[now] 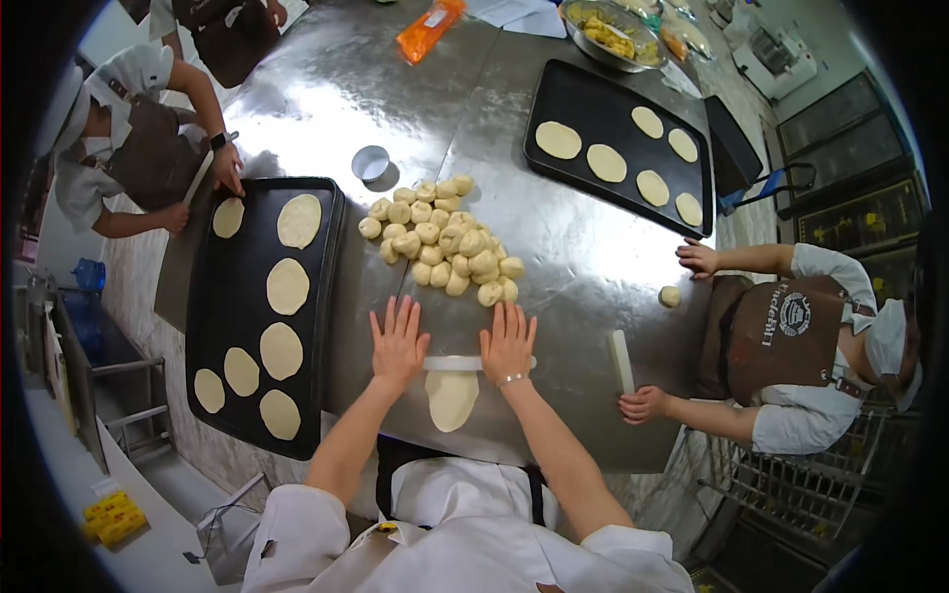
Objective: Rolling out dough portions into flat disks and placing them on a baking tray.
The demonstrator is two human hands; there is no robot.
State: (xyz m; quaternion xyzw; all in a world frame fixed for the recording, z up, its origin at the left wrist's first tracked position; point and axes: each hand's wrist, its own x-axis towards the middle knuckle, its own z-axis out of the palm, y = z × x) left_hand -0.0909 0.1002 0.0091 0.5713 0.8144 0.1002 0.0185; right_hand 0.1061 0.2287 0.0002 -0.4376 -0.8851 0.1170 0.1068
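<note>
Both my palms lie flat over a white rolling pin (453,363), one near each end. My left hand (397,344) has its fingers stretched forward, and my right hand (508,344), with a bracelet at the wrist, does the same. Under the pin, an oval sheet of dough (452,402) stretches toward me on the metal table. Just beyond my fingertips sits a heap of small round dough balls (435,237). A round metal ring or cup (371,163) stands past the heap on the left.
A black tray (331,296) with several flat dough rounds lies left; another such tray (539,94) lies far right. One co-worker (148,148) stands left, another (791,326) right, holding a rolling pin (622,362) by a dough ball (669,296). A bowl (583,40) stands far back.
</note>
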